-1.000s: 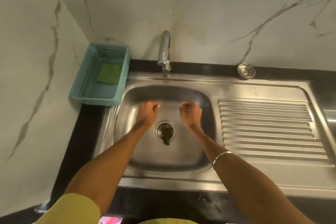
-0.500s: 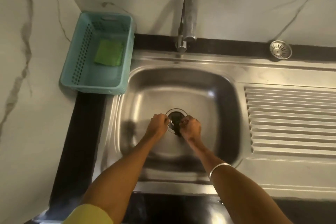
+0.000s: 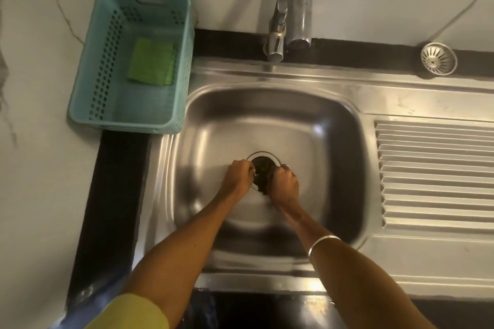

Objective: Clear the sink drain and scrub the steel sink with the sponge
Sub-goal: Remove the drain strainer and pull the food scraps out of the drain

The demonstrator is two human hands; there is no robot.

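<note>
The steel sink (image 3: 315, 128) fills the middle of the view. Its round drain (image 3: 262, 161) holds a dark clump of debris (image 3: 263, 173). My left hand (image 3: 238, 178) rests at the drain's left edge with fingers curled on the clump. My right hand (image 3: 284, 185) is closed on the clump from the right. The hands hide the lower part of the drain. A green sponge (image 3: 151, 64) lies flat in a teal basket (image 3: 88, 83) left of the sink, untouched.
The tap (image 3: 291, 5) rises behind the basin. A loose steel strainer (image 3: 438, 59) sits on the black counter strip at the back right. A ribbed drainboard (image 3: 435, 173) lies right of the basin. A marble wall borders the left.
Both hands came down from the basin's back part to the drain and closed on the dark clump. The camera moved closer over the sink.
</note>
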